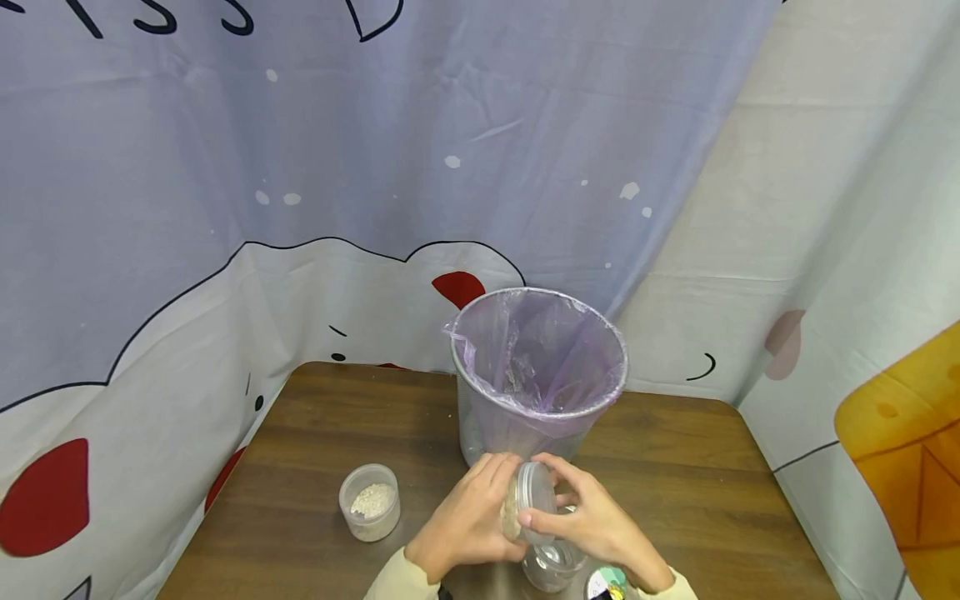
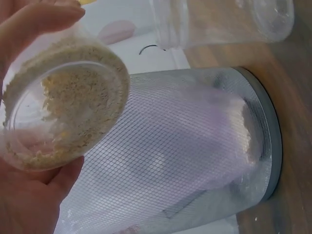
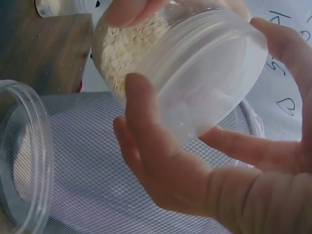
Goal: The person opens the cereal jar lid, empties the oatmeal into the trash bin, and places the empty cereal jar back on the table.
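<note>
My left hand (image 1: 468, 521) grips a clear plastic jar (image 2: 92, 105) of pale oat-like flakes, tilted on its side above the table. The right hand (image 1: 603, 521) holds the jar's translucent screw lid (image 3: 209, 73) by its rim, thumb and fingers spread round the edge. The lid sits on the jar's mouth; whether it is fully threaded cannot be told. Directly below stands another clear jar (image 1: 553, 571) with an open top, partly hidden by the right hand. Left of the hands is a small open tub (image 1: 369, 531) with similar flakes in it.
A mesh waste bin (image 1: 480, 408) with a purple liner stands just beyond the hands. A round object with a green and yellow print (image 1: 606, 581) lies by the front edge, partly covered. Printed curtains (image 1: 337, 167) hang behind the wooden table (image 1: 300, 483).
</note>
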### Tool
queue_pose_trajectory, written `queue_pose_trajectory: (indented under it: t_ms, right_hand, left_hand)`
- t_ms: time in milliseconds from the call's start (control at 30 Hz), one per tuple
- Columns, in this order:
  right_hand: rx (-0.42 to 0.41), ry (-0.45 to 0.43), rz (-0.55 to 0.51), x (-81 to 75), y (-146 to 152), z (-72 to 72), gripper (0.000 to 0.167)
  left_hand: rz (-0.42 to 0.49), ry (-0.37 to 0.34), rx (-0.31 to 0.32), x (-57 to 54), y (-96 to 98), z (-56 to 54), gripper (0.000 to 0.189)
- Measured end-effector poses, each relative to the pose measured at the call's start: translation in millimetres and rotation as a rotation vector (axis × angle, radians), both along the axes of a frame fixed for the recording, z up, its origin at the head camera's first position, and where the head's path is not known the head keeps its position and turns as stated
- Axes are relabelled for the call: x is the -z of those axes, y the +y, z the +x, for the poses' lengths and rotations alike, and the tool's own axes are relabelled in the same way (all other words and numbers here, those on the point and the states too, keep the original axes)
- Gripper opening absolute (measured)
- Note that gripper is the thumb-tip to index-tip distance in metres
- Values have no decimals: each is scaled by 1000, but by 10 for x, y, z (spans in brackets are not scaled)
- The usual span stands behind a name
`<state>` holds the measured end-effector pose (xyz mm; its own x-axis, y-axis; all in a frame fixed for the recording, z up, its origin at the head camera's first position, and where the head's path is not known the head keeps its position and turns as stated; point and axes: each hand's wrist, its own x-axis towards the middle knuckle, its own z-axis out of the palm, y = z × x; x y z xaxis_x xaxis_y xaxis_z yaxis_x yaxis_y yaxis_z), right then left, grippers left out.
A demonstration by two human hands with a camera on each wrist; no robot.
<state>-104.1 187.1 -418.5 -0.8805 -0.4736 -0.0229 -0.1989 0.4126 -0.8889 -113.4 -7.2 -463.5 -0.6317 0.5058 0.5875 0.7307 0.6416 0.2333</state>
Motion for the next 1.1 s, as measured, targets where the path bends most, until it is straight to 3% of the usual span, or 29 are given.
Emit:
queue_pose_trajectory:
  t_ms: [167, 400, 500, 733, 833, 933, 1033, 1100]
  right_hand:
    - [-74, -52, -132, 31, 45, -39, 68]
    - [-195, 170, -50, 9, 61, -11, 72]
    - [-231, 164, -99, -27, 56, -19, 74]
    - [-225, 202, -73, -33, 52, -9, 77]
    - [-206, 202, -57, -23, 51, -6, 77]
    - [-188, 200, -39, -18, 60, -2, 79]
    - [-154, 172, -24, -20, 65, 9, 82]
    - [-104, 139, -5, -25, 56, 16, 83]
  left_hand:
    - [-18, -30, 6, -29, 4, -13, 90]
    - [113, -369, 155, -67, -63, 1, 86]
    - [107, -404, 163, -114, -93, -9, 86]
    - [109, -488, 194, -119, -113, -47, 88]
    - [102, -476, 179, -99, -109, -38, 90]
    - [81, -413, 151, -89, -94, -19, 93]
    - [43, -278, 108, -79, -67, 3, 92]
    - [10, -147, 63, -64, -40, 12, 92]
